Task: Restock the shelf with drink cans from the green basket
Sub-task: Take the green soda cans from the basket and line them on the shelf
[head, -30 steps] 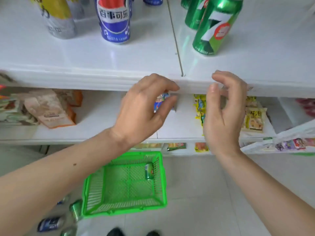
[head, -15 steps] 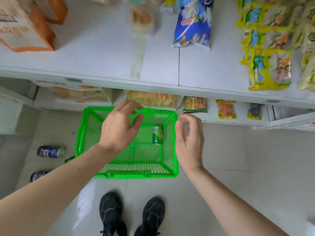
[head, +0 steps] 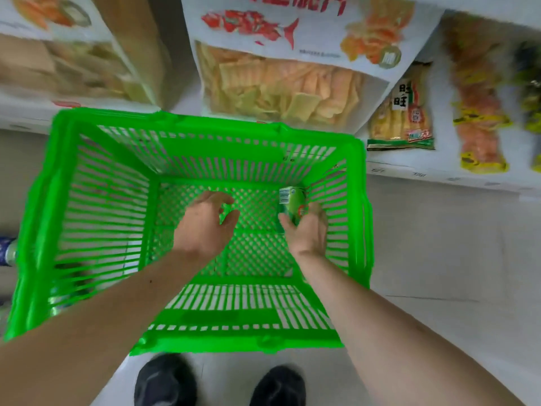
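Both hands have dropped from above the basket's rim down into it since half a second ago, and the view has closed in so the basket now fills most of the frame. Right hand (head: 306, 232) is curled around the lower part of the green can (head: 292, 205), thumb on the near side and fingers wrapped behind it, so it is grasping the can. That can sits in the far right corner of the basket, tilted, its barcode end pointing away toward the shelf. Left hand (head: 205, 227) hangs over the middle of the basket floor with its fingers loosely bent and spread, holding nothing and relaxed; whether it touches the mesh cannot be told.

Around the hands, the green basket (head: 96, 183) stands on the pale floor, its slatted walls rising on all sides and its lattice bottom bare apart from the one can. Just beyond its far rim a low shelf (head: 468, 177) carries a large snack bag (head: 281, 86) of pale chips, with smaller yellow and orange packets to the right. A blue can (head: 7, 250) lies on the floor left of the basket. Two black shoes (head: 165, 382) show at the bottom edge, just in front of the basket's near wall.
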The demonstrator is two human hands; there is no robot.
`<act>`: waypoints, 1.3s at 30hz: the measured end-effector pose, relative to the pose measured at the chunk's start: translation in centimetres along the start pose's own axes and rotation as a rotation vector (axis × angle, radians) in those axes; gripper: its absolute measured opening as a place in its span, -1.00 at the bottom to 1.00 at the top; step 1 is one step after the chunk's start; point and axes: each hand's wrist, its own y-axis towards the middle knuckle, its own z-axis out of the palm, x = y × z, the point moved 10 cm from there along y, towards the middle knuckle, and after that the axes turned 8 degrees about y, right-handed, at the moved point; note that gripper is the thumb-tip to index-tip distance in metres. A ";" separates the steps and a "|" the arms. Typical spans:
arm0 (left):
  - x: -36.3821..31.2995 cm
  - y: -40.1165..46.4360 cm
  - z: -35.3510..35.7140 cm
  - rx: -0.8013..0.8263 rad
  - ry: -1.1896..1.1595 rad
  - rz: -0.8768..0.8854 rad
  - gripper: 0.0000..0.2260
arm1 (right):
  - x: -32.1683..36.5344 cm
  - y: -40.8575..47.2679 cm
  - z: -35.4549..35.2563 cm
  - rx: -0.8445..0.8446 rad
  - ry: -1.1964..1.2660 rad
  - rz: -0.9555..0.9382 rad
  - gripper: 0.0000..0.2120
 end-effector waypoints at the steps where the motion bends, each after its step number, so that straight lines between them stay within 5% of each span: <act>1: 0.8 0.5 1.2 0.013 -0.004 -0.021 -0.79 | -0.5 0.8 1.1 0.007 -0.012 0.012 -0.40; 10: 4.9 2.5 5.9 0.062 0.010 -0.054 -0.74 | -2.0 2.9 6.5 -0.064 -0.286 0.060 0.00; 22: 3.6 1.4 3.0 0.081 -0.007 -0.072 -0.76 | -4.9 1.1 5.5 -0.090 0.225 0.304 -0.33; 33: -7.2 -2.8 -11.3 0.099 -0.094 -0.034 -0.73 | 8.9 -9.8 -10.1 0.013 0.291 -0.140 -0.36; 39: -17.9 -6.2 -21.6 0.343 -0.357 0.143 -0.51 | 18.9 -16.4 -23.5 0.227 0.431 -0.367 -0.40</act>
